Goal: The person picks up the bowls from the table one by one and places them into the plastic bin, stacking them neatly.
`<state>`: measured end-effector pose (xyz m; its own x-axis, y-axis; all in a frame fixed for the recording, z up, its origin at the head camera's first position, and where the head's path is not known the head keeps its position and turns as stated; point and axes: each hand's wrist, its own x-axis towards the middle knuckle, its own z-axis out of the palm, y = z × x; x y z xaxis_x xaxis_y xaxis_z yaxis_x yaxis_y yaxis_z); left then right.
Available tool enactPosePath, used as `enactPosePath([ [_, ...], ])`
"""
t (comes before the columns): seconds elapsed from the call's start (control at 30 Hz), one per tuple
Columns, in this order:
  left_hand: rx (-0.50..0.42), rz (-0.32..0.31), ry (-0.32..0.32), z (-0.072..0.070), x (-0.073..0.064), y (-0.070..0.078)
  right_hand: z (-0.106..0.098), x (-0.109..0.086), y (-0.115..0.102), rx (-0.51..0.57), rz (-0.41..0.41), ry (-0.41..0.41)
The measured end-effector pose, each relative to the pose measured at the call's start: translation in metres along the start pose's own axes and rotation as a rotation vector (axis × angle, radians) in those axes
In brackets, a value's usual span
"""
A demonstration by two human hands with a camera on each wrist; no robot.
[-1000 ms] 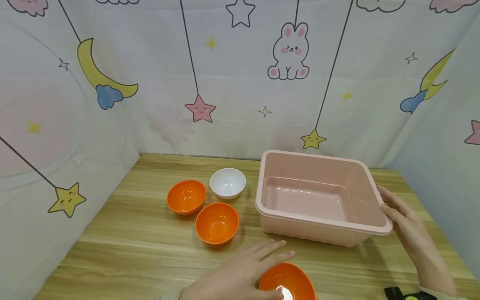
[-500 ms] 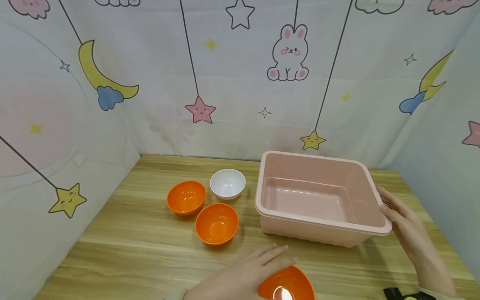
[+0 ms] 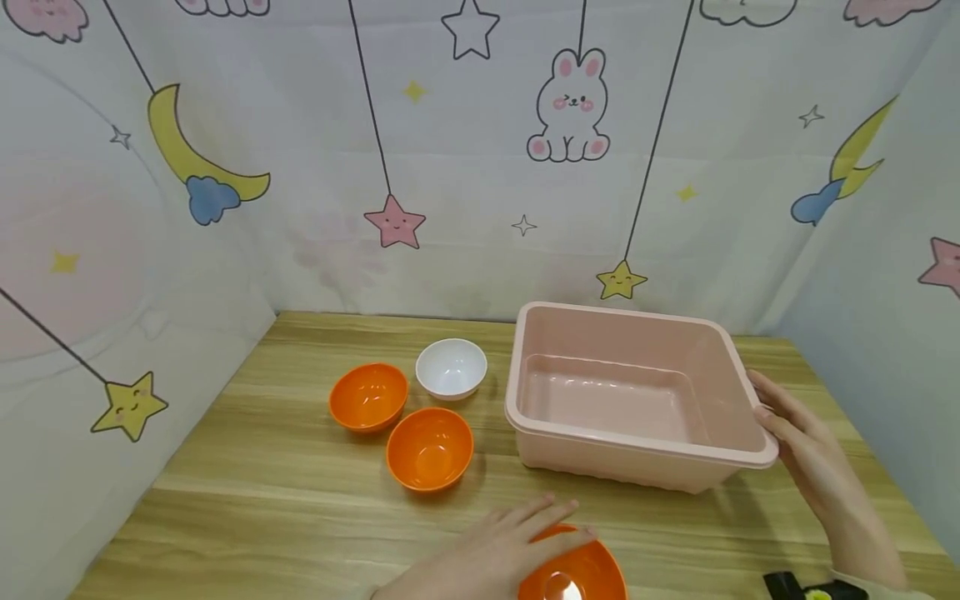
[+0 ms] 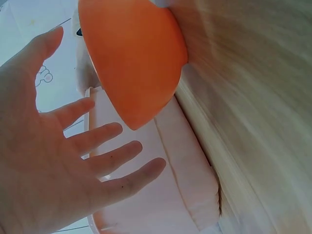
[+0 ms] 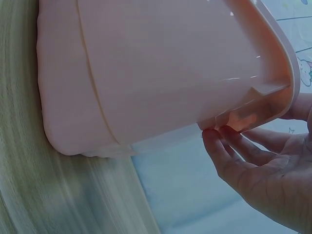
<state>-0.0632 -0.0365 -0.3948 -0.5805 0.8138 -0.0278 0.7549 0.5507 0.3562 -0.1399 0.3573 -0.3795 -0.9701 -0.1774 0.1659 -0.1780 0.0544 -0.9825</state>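
the left hand (image 3: 480,557) is holding its fingers long and spread beside the near bowl (image 3: 588,575), an orange one at the bottom edge of the head view. there the fingers are crossing in front of the bowl's left side; in the left wrist view the thumb is standing apart from the others and the fingertips are lying near the bowl's wall. whether any of them is touching it, i cannot tell. the bowl is standing upright on the table (image 3: 262,517), a patch of light shining inside it, its lower edge running out of the head view.

the right hand (image 3: 810,457) is pinching the right rim of the tub (image 3: 615,400), its fingers bending under the lip on the outer side and its thumb lying up at the rim. the tub, pale pink, is resting on the table toward the back right, opening upward.

left of the tub, three bowls are standing upright in a cluster: the white bowl (image 3: 452,369) at the back, the left bowl (image 3: 369,398) and the middle bowl (image 3: 431,450), both orange. the middle bowl is sitting nearest the person of the three. behind everything, a printed cloth (image 3: 465,142) is hanging.
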Motion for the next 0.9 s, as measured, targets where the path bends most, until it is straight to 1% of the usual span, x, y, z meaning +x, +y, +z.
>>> enactPosePath([
  [0.03, 0.004, 0.006, 0.0, 0.0008, -0.0003, 0.0, 0.0003, 0.0, -0.0002, -0.005, -0.001, 0.0],
  [0.13, -0.022, 0.006, -0.003, 0.003, -0.001, 0.0004, 0.0008, 0.0006, -0.0011, -0.027, 0.004, 0.0],
  [0.3, -0.062, -0.007, -0.007, 0.0032, 0.0006, 0.0015, 0.0005, 0.003, -0.0021, -0.052, 0.036, -0.002],
  [0.43, -0.052, -0.002, -0.014, 0.003, 0.002, 0.0016, -0.0008, 0.0026, -0.0016, -0.055, 0.052, 0.004],
  [0.67, -0.06, 0.002, -0.048, 0.0062, 0.0044, 0.0002, 0.0001, 0.0, -0.0017, -0.057, 0.067, 0.019],
  [0.8, -0.052, 0.012, -0.039, 0.0091, 0.0032, -0.0002, 0.0007, 0.0002, -0.0002, -0.071, 0.075, 0.009],
  [0.9, -0.055, 0.016, -0.034, 0.01, 0.0016, -0.0002, -0.0005, -0.0002, 0.0013, -0.057, 0.064, 0.007],
])
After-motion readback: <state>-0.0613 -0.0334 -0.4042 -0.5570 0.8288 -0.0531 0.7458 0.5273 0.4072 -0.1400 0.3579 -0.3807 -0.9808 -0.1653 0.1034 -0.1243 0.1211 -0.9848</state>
